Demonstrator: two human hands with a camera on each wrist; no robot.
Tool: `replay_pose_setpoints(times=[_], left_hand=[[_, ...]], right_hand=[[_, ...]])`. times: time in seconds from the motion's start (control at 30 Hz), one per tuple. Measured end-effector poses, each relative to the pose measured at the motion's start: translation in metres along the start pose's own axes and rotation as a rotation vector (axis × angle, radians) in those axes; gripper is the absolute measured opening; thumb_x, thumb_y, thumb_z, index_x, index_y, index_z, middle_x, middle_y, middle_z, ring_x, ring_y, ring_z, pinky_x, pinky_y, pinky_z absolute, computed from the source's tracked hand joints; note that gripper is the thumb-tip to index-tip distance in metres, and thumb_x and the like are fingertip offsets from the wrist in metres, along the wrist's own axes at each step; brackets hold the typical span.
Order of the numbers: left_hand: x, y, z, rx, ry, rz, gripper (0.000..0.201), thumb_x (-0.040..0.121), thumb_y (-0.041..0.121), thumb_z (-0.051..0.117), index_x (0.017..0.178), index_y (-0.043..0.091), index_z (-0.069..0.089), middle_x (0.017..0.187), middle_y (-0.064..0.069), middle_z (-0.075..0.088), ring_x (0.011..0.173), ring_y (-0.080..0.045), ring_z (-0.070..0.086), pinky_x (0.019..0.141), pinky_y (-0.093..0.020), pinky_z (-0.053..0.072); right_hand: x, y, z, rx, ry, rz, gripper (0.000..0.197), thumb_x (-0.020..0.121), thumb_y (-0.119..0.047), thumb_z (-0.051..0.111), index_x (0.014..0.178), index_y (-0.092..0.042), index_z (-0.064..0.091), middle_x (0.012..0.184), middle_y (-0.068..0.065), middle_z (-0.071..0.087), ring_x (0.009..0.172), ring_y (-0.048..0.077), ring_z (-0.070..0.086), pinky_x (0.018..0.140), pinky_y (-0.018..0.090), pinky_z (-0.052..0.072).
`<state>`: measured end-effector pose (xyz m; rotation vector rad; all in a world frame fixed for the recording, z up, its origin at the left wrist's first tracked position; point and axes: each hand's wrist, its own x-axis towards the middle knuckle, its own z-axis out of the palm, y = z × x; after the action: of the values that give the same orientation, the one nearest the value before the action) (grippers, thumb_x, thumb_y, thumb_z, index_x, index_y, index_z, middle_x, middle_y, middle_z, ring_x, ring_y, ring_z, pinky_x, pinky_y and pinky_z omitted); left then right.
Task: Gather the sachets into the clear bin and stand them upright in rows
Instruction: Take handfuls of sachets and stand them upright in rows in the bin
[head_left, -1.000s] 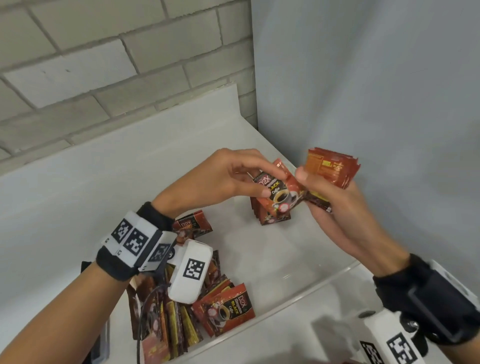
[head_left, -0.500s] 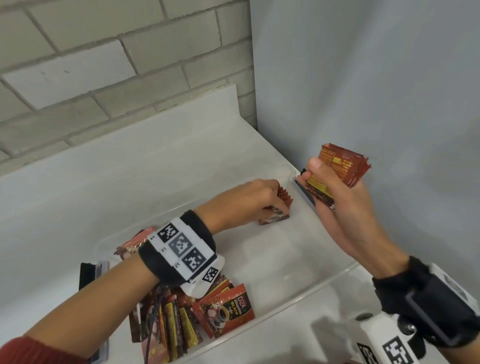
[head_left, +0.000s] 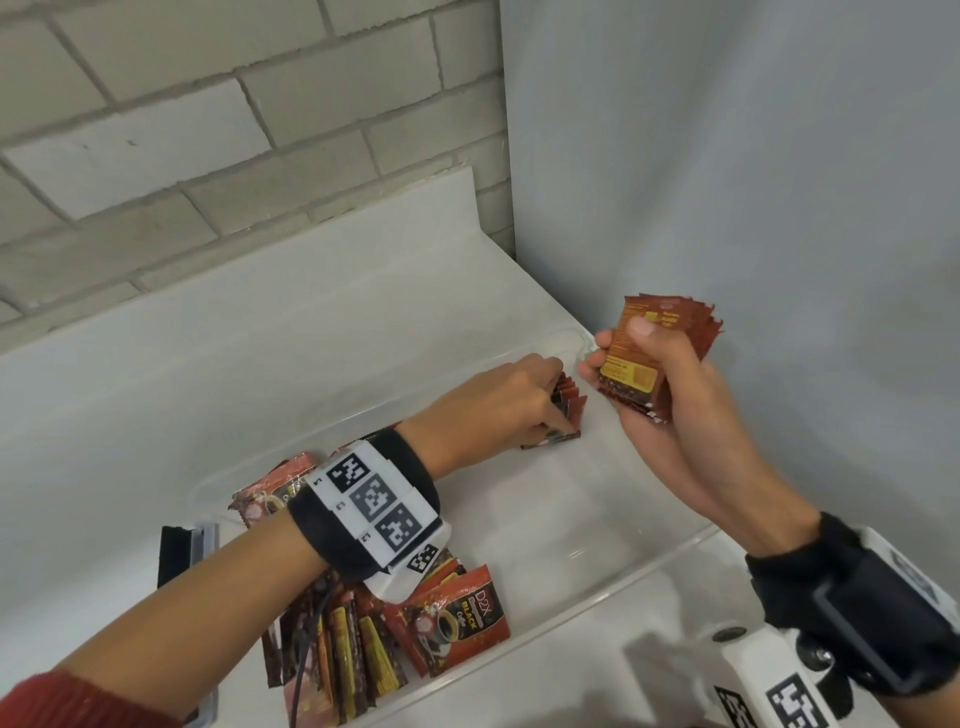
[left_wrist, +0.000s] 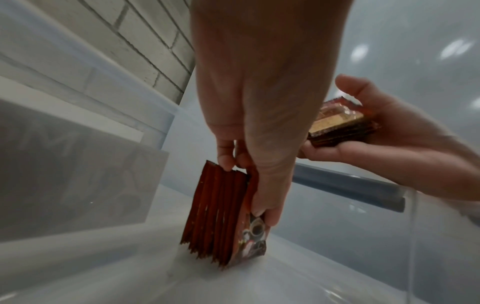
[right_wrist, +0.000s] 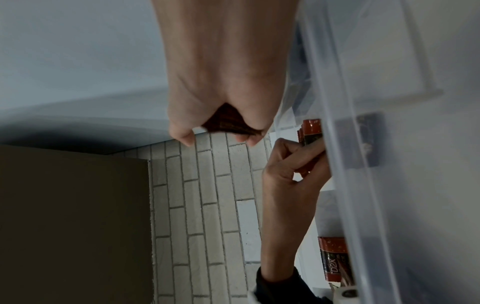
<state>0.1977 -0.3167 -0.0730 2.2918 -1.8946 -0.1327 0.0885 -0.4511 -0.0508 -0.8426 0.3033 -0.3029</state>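
Left hand (head_left: 511, 397) now down inside the clear bin (head_left: 670, 558), at the far right corner. A second ago it was up at chest height, pinching one coffee sachet off the right hand's stack; half a second ago it was already at the bin floor. The sachet has gone from stack to row.

Upright row of sachets (left_wrist: 223, 218) stands on edge on the bin floor, a handful deep, printed face of the nearest one showing a coffee cup. Left thumb runs down that face, fingertips (left_wrist: 225, 162) curled over the top edges: the hand pinches the row, pressing the newest sachet against the rest. Row leans a little, not free-standing yet as far as can be judged.

Right hand (head_left: 660, 395) holds off just right of the row, above the bin's far right corner, fingers and thumb closed round a held stack of sachets (head_left: 660, 353), back panels with yellow blocks facing up. It has drifted slightly right and up since a second ago.

Loose pile of sachets (head_left: 395, 639) lies flat and jumbled at the near left end of the bin, under the left wrist; one more sachet (head_left: 270, 483) tilts at the far left wall. A dark block (head_left: 179, 553) sits outside the bin's left end, identity unclear.

Judgement: one feed cycle just completed. Most of the work remains: the held stack first, then the pile. Risk is the row tipping when the left hand lets go
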Motion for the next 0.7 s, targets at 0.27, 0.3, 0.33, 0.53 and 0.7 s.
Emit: replay_pose_setpoints(times=[0.27,0.3,0.33,0.53,0.7], left_hand=[[0.003,-0.007,0.012,0.010,-0.004,0.024,0.030,0.091,0.027,0.044,0.097,0.021,0.073,0.097,-0.006,0.059,0.089,-0.029,0.053,0.068,-0.043,0.046],[0.003,-0.008,0.013,0.006,-0.009,0.020,0.036,0.090,0.031,0.038,0.097,0.022,0.072,0.099,-0.005,0.059,0.091,-0.029,0.052,0.068,-0.043,0.046],[0.004,-0.009,0.015,0.004,-0.013,0.019,0.039,0.090,0.034,0.036,0.097,0.022,0.072,0.102,-0.004,0.060,0.094,-0.028,0.052,0.069,-0.043,0.046],[-0.002,-0.012,-0.002,-0.222,0.035,-0.067,0.030,0.090,0.026,0.051,0.105,0.008,0.071,0.104,-0.013,0.053,0.095,-0.024,0.051,0.085,-0.035,0.043],[-0.010,-0.010,-0.040,-0.416,0.259,-0.210,0.023,0.097,0.022,0.048,0.105,0.011,0.067,0.094,-0.002,0.058,0.080,-0.010,0.056,0.072,-0.018,0.044]], right_hand=[[-0.005,-0.004,0.000,-0.036,-0.084,0.135,0.020,0.092,-0.005,0.041,0.096,-0.001,0.061,0.079,0.012,0.072,0.081,0.025,0.071,0.096,0.038,0.051],[-0.005,-0.004,0.000,-0.053,-0.091,0.136,0.019,0.090,-0.005,0.045,0.098,0.000,0.062,0.083,0.016,0.072,0.087,0.028,0.071,0.095,0.036,0.052],[-0.005,-0.003,0.000,-0.066,-0.093,0.135,0.020,0.087,-0.007,0.049,0.100,0.000,0.062,0.088,0.019,0.072,0.092,0.031,0.070,0.095,0.035,0.053],[-0.002,-0.001,-0.001,-0.125,-0.089,0.100,0.034,0.073,-0.017,0.062,0.106,-0.006,0.064,0.096,0.015,0.073,0.096,0.027,0.070,0.091,0.033,0.054],[-0.001,0.001,-0.003,-0.179,-0.088,0.075,0.034,0.077,-0.016,0.064,0.110,-0.011,0.065,0.104,0.009,0.072,0.101,0.023,0.068,0.096,0.036,0.049]])
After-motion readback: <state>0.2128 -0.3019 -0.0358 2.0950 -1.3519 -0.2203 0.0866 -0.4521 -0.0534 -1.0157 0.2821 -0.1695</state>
